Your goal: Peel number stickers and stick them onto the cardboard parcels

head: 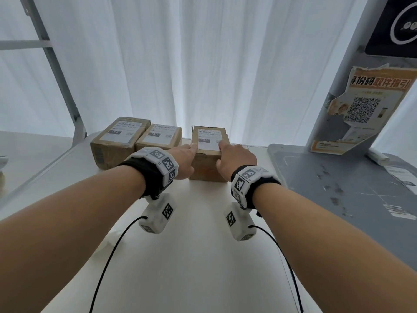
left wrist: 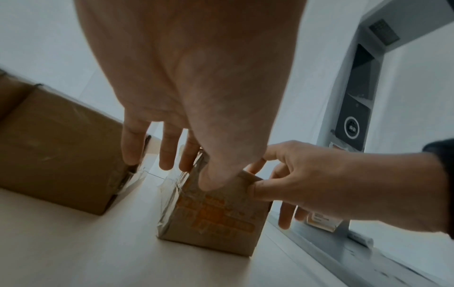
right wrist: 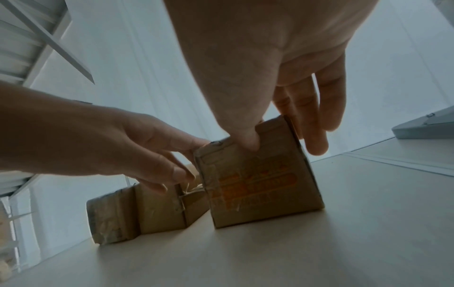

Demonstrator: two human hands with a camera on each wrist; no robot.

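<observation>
A white surface point(head: 191, 256) lies in front. Far behind it hangs a white curtain point(head: 180, 64). On the right stands a grey machine point(head: 338, 188) with a torn orange poster point(head: 361, 105). A grey metal frame point(head: 56, 71) leans far left.

White worktop point(head: 194, 256), smooth and matte. Backdrop is a white pleated curtain point(head: 180, 64), strongly backlit, giving soft diffuse light. Grey metal frame point(head: 56, 71) with a diagonal strut and a horizontal bar stands at left, in front of the curtain. At right, a grey kiosk column point(head: 352, 71) on a scuffed grey base plate point(head: 338, 188); a dark panel with a ring mark near its top, and a torn orange-and-white poster point(head: 370, 105) with a QR code stuck to its face.
</observation>
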